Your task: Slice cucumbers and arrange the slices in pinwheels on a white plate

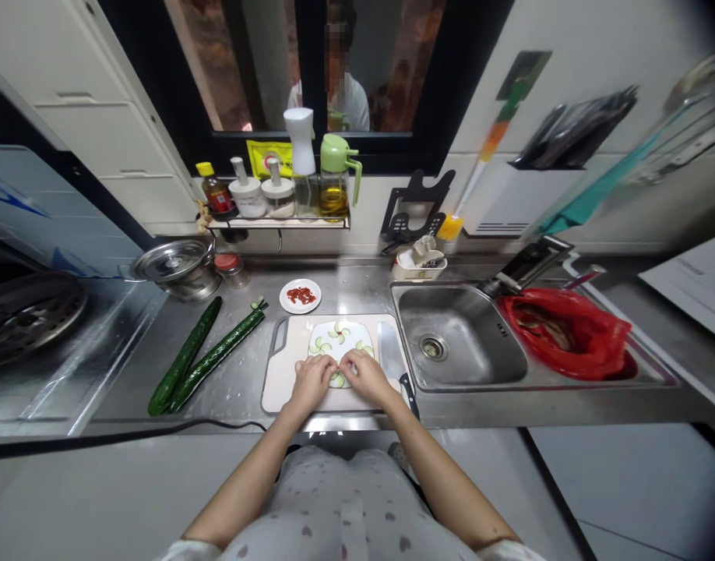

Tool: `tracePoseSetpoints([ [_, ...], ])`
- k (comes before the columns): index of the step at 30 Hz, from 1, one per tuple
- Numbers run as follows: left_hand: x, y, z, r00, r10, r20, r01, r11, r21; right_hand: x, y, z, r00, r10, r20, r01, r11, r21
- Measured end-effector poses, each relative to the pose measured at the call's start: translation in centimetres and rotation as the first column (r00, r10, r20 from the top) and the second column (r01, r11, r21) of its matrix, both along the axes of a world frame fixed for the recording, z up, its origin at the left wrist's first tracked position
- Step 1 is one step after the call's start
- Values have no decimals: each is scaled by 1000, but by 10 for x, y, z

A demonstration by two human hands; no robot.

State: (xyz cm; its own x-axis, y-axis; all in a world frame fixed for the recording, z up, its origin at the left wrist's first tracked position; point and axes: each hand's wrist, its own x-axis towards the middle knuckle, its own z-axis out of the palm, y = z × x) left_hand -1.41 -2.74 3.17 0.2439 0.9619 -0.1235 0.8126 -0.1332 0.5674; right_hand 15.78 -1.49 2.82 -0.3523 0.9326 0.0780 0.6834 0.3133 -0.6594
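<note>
Left hand [314, 380] and right hand [366, 377] pinched over green-edged crescent slices [332, 334] on a white square plate [362, 329], can't tell what's held.

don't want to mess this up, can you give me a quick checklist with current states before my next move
1. Plate on the cutting board: ok.
2. Left hand and right hand both at the plate: ok.
3. Anything pinched between them: cannot tell, too small.
4. Knife out of both hands: ok, at the board's right side.
5. Red bits in their dish: ok.
6. Cucumbers off the board: ok, left of it.
</note>
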Motion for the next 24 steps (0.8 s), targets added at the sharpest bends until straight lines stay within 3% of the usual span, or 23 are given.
tracePoseSetpoints([
  [8,-5,-1,-10,991,128,-27,-128,992,17,-3,-4,-17,979,-21,205,21,1000,4],
  [24,6,3,-22,990,114,-85,-115,993,-3,-9,-3,-30,958,-31,284,33,999,-3],
])
